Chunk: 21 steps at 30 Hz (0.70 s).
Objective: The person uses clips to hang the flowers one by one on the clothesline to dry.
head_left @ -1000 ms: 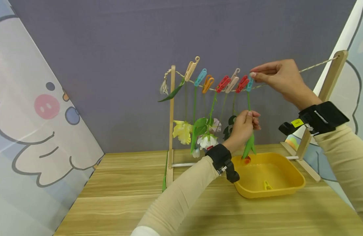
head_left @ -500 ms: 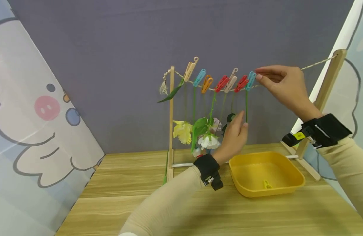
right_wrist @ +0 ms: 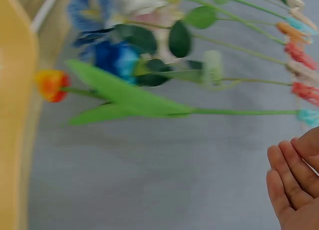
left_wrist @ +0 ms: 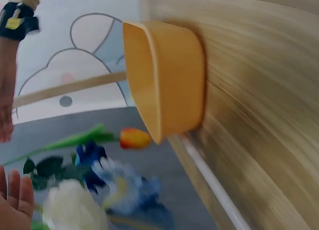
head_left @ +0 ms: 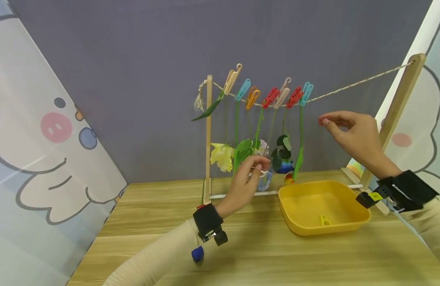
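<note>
My right hand hovers to the right of the hanging flowers, its fingers loosely bent and holding nothing. Just left of it, a blue clothespin clips a tulip stem to the cord. That tulip hangs head down, its orange-red bloom beside the yellow basin. Nothing is in my left hand, which has relaxed fingers and overlaps a white flower in the head view. Several other flowers, including a yellow one and a blue one, hang from colored clothespins.
Inside the basin lies a yellow clothespin. Wooden posts hold the cord at both ends, with a white rod low between them. A dark blue bud rests on the table by my left sleeve.
My left hand has released the tulip stem and moved left and down. My right hand has let go of the blue clothespin and dropped lower; the tulip now hangs on its own.
</note>
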### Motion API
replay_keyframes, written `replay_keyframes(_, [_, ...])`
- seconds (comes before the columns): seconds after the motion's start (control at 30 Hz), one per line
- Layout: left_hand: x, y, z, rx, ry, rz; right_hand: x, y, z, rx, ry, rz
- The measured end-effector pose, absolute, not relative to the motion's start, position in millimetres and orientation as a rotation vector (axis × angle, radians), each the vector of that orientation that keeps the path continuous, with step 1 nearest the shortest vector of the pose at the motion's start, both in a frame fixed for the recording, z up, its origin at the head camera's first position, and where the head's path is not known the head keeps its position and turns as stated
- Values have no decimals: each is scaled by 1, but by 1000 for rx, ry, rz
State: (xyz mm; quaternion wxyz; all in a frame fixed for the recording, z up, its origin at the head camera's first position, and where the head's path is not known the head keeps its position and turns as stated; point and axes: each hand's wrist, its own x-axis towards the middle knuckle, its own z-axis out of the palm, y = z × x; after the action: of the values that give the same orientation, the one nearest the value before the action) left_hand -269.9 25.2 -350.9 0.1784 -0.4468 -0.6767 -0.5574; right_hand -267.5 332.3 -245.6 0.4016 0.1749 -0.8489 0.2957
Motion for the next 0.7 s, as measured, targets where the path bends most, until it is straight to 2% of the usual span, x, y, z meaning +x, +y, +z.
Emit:
replay_keyframes(0.5, [-246, -80, -395, -1093, -2124, -1502, -243, 338, -322, 415, -2379, 744])
replay_keyframes(0.7, [-241, -120, -421, -886, -2195, -1537, -237, 341, -353, 461, -2466, 641])
